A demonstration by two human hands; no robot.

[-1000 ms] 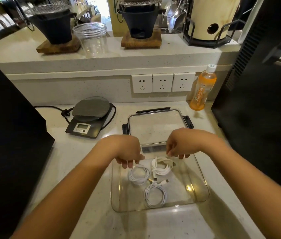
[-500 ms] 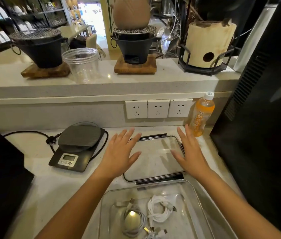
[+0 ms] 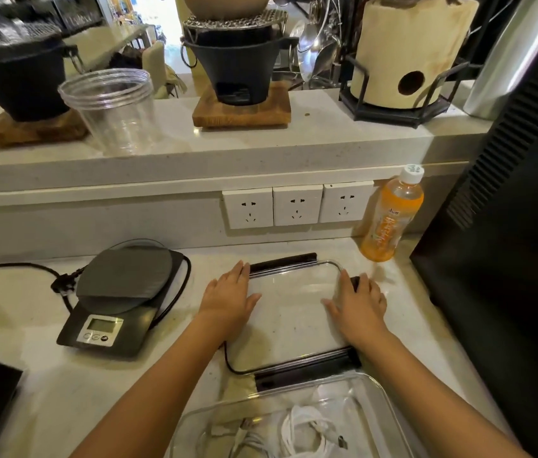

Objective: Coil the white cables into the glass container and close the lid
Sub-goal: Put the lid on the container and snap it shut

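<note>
Both hands had come down since half a second earlier, when they hovered spread above the lid; now the left hand point(image 3: 229, 297) lay on the lid's point(image 3: 289, 312) left edge and the right hand point(image 3: 360, 300) on its right edge, each with fingers nearly straight and close together, thumbs turned inward across the clear panel. Neither hand was curled round anything; whether the fingertips hooked under the rim could not be told. The lid lay flat on the counter point(image 3: 46, 388) between the hands, a dark clip bar at its far side and another at its near side. Just nearer than the hands, touching or almost touching the near clip bar, sat the glass container point(image 3: 378, 396), open, with the white cables point(image 3: 307, 434) coiled inside at the bottom edge of the view. To the left of the left hand stood a kitchen scale point(image 3: 118, 299) with its black cord trailing off leftward. Beyond the right hand, near the wall, stood an orange drink bottle point(image 3: 391, 223), and three wall sockets point(image 3: 297, 204) were set in the wall beyond both hands.
</note>
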